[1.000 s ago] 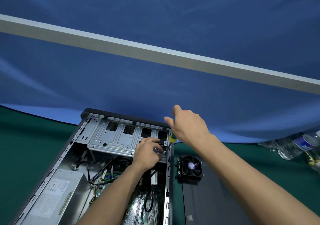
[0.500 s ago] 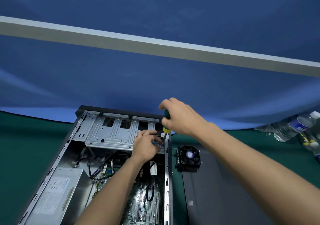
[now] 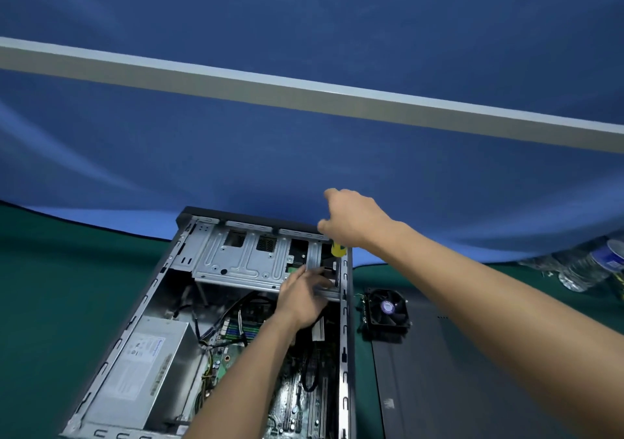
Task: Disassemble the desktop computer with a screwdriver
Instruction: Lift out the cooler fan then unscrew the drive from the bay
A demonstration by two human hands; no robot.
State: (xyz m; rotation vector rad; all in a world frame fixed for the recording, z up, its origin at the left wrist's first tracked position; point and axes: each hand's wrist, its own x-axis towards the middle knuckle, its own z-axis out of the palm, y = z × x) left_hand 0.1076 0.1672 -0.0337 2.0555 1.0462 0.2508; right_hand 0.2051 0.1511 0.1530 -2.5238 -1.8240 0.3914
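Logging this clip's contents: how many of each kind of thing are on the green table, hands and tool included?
Case: 1
Side panel: 1
Fan: 1
Bottles: 2
Screwdriver: 1
Hands: 2, left hand and right hand
Total: 8

Right hand (image 3: 354,222) curled, raised; left hand (image 3: 300,298) reaching forward.

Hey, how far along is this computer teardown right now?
Done: the side panel is off and lies beside the open case, with a cooling fan set out on it. In hand: the right hand holds the screwdriver at the drive cage, the left hand steadying there. Left: power supply and motherboard remain inside.
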